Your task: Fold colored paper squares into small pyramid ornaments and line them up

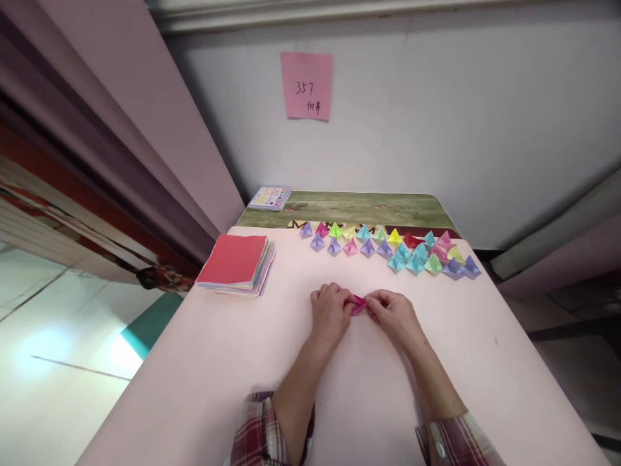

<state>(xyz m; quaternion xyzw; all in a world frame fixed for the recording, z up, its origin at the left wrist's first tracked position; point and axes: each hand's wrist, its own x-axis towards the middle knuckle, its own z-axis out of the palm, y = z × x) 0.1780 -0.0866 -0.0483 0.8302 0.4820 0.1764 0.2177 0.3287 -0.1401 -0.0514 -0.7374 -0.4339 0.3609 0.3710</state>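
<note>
A small pink folded paper piece (359, 303) lies on the pale pink table (242, 362), pinched from both sides. My left hand (330, 311) grips its left end with curled fingers. My right hand (392, 312) grips its right end the same way. Both forearms stretch forward from plaid sleeves. Beyond the hands, several finished folded paper shapes (388, 249) in purple, pink, green, blue, yellow and red stand in rows near the table's far edge.
A stack of coloured paper squares (237, 264) with a red sheet on top sits at the far left of the table. A paper pack (270, 198) lies on a green surface behind. A pink note (306, 85) hangs on the wall.
</note>
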